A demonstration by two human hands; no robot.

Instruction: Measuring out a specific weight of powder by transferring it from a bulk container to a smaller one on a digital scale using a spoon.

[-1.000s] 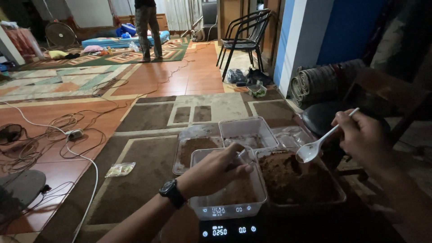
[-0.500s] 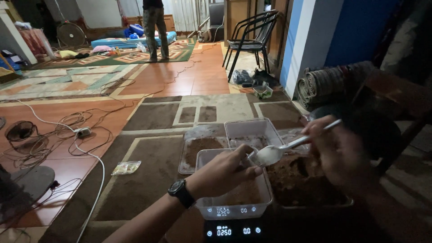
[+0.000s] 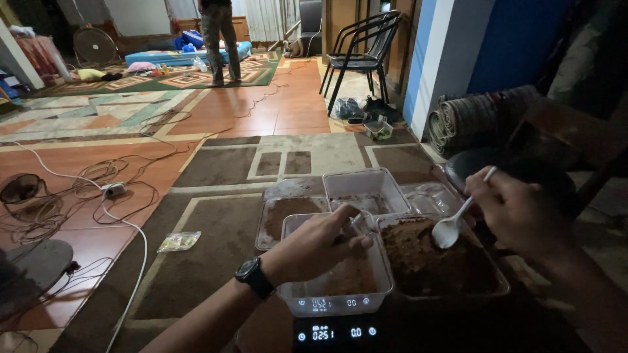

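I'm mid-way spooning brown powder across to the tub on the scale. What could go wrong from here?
Powder could spill: the white spoon in the right hand has to cross the rims between the full tray and the clear tub.

The left hand rests on the tub, likely skewing the scale reading.

Dim light hides small spills.

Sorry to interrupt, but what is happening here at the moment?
A person is working with brown powder over a lit scale. The left hand steadies a clear tub on the scale. The right hand holds a white spoon over a tray of powder beside it.
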